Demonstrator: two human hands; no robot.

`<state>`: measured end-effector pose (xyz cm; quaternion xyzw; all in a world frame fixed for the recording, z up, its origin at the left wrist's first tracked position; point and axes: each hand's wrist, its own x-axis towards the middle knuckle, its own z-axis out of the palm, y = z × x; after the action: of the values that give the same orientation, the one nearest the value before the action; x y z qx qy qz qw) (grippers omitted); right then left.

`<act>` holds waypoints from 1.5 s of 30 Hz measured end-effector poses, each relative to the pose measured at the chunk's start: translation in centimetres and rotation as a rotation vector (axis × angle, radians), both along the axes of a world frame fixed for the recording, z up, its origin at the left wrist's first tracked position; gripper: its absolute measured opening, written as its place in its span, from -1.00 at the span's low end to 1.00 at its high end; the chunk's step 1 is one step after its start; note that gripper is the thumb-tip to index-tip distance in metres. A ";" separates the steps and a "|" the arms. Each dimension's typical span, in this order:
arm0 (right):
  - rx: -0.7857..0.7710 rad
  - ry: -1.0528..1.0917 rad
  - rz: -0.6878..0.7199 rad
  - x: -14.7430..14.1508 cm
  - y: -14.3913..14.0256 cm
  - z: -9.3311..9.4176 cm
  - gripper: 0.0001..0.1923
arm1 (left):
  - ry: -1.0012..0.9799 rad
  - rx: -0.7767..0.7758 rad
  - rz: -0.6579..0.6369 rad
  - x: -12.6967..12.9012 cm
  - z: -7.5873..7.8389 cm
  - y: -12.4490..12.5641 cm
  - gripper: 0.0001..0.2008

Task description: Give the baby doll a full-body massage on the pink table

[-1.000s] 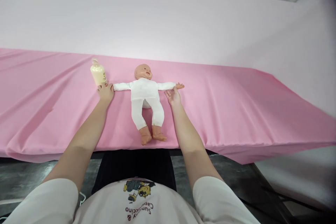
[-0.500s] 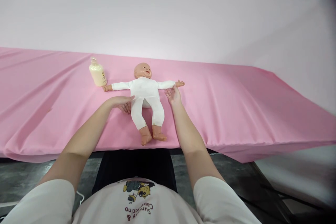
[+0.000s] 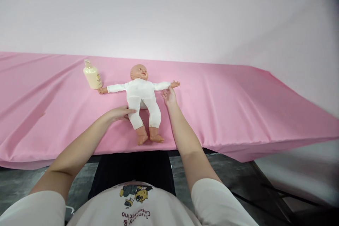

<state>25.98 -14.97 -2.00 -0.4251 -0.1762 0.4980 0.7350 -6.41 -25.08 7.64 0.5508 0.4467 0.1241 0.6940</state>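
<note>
Doll (image 3: 141, 93): baby doll, bare head, white one-piece suit, bare hands and feet.
Pose: flat on its back, arms spread wide, legs slightly apart.
Place: on the pink-covered table (image 3: 238, 106), feet near the front edge, head toward the back edge.

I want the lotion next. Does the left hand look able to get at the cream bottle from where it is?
Probably yes. The left hand lies by the doll's leg, and only bare pink cloth and the doll's thin outstretched arm lie between it and the bottle.

Bottle (image 3: 91, 75) blocks far-left; cloth (image 3: 238, 99) right open
</note>
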 end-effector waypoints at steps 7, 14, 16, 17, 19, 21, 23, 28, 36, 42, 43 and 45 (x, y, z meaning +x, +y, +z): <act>-0.004 0.021 -0.008 -0.3 0.0 0.3 -0.61 | -0.376 -0.189 0.347 0.2 -1.1 -5.7 -0.46; 0.049 0.026 -0.002 -0.6 -0.6 0.8 -0.60 | -0.480 -0.254 0.499 0.8 -2.2 -13.0 -0.62; 0.089 -0.004 -0.001 -0.7 -0.6 0.7 -0.55 | -0.426 -0.217 0.506 0.6 -2.0 -13.9 -0.60; 0.102 -0.021 -0.005 -0.8 -0.6 0.6 -0.52 | -0.399 -0.194 0.508 0.3 -1.8 -13.9 -0.60; 0.103 -0.048 -0.018 -0.9 -0.5 0.4 -0.50 | -0.362 -0.151 0.494 -0.6 -1.0 -13.5 -0.59; 0.104 -0.054 -0.028 -1.1 -0.6 0.4 -0.51 | -0.324 -0.118 0.457 -1.8 0.2 -12.5 -0.57; 0.158 -0.057 -0.018 -1.3 -0.7 0.6 -0.48 | -0.270 -0.069 0.403 -2.9 1.9 -11.2 -0.57; 0.294 -0.143 -0.002 -2.3 -1.2 1.7 -0.42 | -0.166 0.072 0.199 -3.7 5.9 -7.8 -0.66; 0.395 -0.481 0.077 -4.8 -3.3 2.8 -0.34 | -0.062 0.025 0.078 -0.3 7.8 -1.0 -0.72; 0.419 -0.806 0.138 -5.4 -4.4 2.0 -0.49 | -0.243 -0.159 0.111 0.1 4.8 2.6 -0.74; 0.422 -0.883 0.143 -5.3 -4.4 1.9 -0.52 | -0.270 -0.184 0.143 0.0 4.0 2.9 -0.74; 0.410 -1.005 0.139 -5.2 -4.3 1.8 -0.56 | -0.301 -0.225 0.201 -0.3 2.5 3.2 -0.72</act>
<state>20.74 -19.30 -0.18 -0.4459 -0.6270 0.2364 0.5934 -6.73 -21.87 10.15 0.3977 0.4019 0.2228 0.7941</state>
